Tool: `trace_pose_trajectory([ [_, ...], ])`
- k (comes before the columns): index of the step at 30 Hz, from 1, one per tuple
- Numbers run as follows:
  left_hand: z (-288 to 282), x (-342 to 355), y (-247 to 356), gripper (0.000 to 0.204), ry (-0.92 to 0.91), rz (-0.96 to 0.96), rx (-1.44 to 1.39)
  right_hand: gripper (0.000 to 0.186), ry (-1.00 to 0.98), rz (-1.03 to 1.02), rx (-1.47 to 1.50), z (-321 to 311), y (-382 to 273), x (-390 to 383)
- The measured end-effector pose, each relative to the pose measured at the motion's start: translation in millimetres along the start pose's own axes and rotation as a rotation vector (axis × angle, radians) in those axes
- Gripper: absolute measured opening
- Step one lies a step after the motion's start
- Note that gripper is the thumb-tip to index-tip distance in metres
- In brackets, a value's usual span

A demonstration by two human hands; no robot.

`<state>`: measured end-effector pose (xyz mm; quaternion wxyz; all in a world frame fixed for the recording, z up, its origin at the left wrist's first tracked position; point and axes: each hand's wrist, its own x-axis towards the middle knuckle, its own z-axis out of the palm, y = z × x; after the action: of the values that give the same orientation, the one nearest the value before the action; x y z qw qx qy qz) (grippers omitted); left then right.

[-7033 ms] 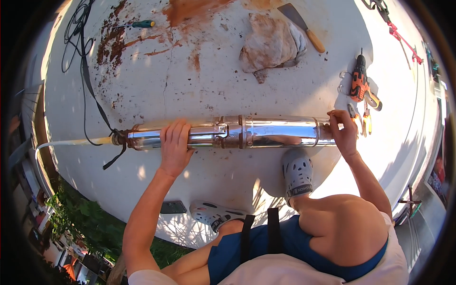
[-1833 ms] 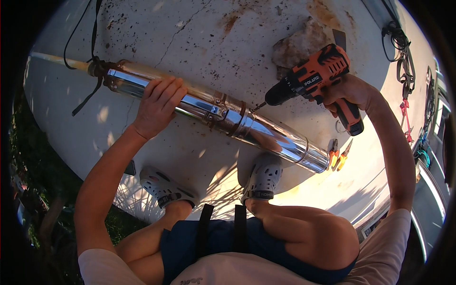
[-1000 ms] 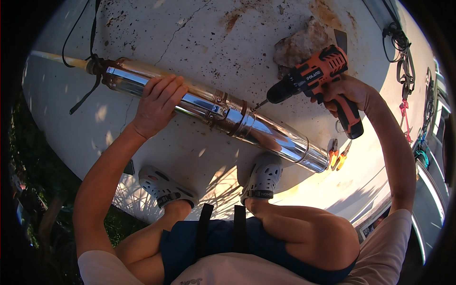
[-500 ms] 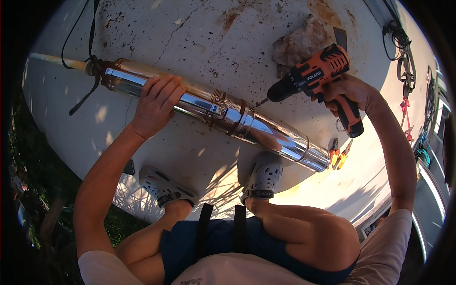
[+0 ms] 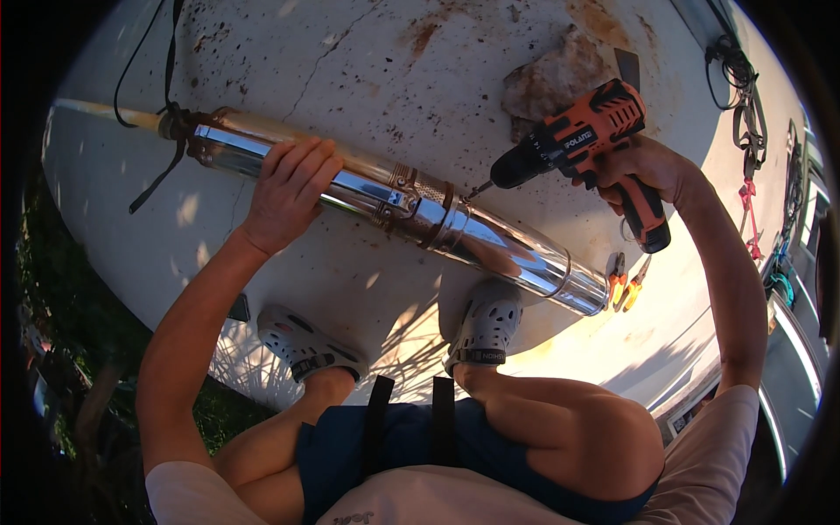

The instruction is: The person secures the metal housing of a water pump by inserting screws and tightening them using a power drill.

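Note:
A long polished steel cylinder (image 5: 516,249) with perforated, rust-stained bands lies diagonally on the pale concrete, a cream hose (image 5: 92,109) and black strap at its left end. My left hand (image 5: 290,188) is closed over its upper-left section. My right hand (image 5: 639,171) grips an orange-and-black cordless drill (image 5: 593,118), whose bit (image 5: 481,188) meets the far side of the middle band, at what looks like a screw. Two yellow-handled pliers (image 5: 632,297) lie by the cylinder's right end. Behind the drill are a crumpled soiled cloth (image 5: 547,83) and a scraper blade (image 5: 626,66).
Black cables and a red hook-like piece (image 5: 748,201) lie along the right edge. My clogged feet (image 5: 483,324) are below the cylinder, a phone (image 5: 238,306) beside the left one. Foliage (image 5: 79,332) borders the concrete at left.
Since seven seconds ago, my right hand has left the cylinder's end and taken hold of the drill; the cylinder now slants down to the right. The last second shows almost no movement.

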<state>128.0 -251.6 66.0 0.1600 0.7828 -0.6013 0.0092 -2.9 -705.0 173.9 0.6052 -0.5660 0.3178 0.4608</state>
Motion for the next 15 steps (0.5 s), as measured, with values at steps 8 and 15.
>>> trace_pose_trajectory([
  [8,-1,1,1,0.059,-0.013,0.001,-0.003,0.032,0.001,0.023,-0.163,4,-19,0],
  [15,2,0,0,0.072,-0.021,0.017,-0.020,0.037,-0.112,-0.012,-0.307,7,-52,7],
])
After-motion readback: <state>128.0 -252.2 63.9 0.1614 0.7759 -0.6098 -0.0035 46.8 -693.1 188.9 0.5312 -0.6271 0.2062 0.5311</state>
